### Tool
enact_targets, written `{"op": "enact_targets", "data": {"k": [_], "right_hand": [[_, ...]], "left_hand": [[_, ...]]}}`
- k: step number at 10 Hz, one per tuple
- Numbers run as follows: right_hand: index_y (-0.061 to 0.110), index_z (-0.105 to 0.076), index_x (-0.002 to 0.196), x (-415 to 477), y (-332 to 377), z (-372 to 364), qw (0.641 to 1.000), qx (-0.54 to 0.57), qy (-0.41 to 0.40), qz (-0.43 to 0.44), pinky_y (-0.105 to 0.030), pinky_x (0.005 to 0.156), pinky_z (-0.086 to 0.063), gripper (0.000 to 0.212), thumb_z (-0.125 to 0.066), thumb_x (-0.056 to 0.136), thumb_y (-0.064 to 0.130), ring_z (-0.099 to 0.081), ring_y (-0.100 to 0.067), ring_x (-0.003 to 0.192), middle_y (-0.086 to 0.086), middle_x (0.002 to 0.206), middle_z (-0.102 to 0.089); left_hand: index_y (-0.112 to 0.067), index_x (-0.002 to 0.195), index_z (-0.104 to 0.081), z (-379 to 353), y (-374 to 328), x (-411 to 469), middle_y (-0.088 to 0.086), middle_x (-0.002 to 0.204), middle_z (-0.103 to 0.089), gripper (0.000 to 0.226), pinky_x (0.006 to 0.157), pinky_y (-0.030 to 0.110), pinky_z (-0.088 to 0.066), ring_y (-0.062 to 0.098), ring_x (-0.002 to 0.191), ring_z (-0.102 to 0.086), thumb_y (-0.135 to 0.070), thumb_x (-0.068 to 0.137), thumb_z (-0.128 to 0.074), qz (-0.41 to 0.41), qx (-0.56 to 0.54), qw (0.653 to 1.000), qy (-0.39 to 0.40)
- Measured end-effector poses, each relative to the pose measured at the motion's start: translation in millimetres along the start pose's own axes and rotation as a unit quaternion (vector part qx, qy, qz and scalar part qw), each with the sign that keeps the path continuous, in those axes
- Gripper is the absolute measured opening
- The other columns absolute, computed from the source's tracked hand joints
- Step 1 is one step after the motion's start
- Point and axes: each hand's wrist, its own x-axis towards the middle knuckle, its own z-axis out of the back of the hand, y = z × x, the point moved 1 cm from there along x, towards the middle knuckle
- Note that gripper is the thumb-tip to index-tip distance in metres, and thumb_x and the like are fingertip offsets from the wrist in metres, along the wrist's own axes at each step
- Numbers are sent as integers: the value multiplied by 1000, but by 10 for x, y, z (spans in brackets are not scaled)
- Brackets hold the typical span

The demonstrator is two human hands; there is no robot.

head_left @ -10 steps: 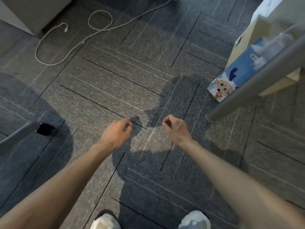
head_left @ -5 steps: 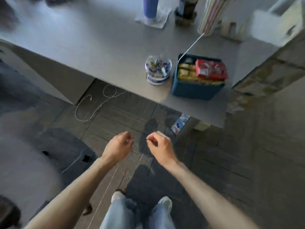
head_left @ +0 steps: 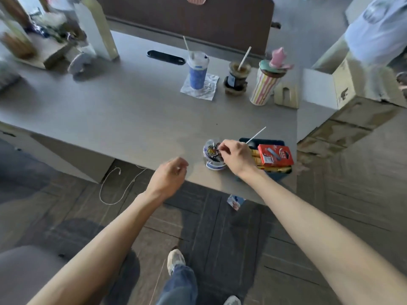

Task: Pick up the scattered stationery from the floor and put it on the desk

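While the right hand (head_left: 236,155) hangs over the clear cup of clips (head_left: 214,165) by the desk's (head_left: 132,119) front edge, its thumb and forefinger pinch together; whether they hold anything, cannot tell. Left hand (head_left: 170,176) beside it, fingers curled, blurred; contents unclear.

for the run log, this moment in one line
at desk | right hand: pinched over clip cup | left hand: curled at desk edge | held items: unseen
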Motion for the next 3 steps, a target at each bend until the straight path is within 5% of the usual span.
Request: {"op": "enact_targets", "data": {"k": [3], "right_hand": [[6, -71, 101, 357, -58, -68, 998, -20, 30, -49, -23, 76, -42, 20, -57, 88, 2, -64, -27, 93, -12, 102, -72]], "left_hand": [[-19, 104, -63, 149, 130, 411, -4, 102, -67, 20, 81, 32, -50, 19, 89, -61, -19, 90, -49, -11, 19, 999, 33]]}}
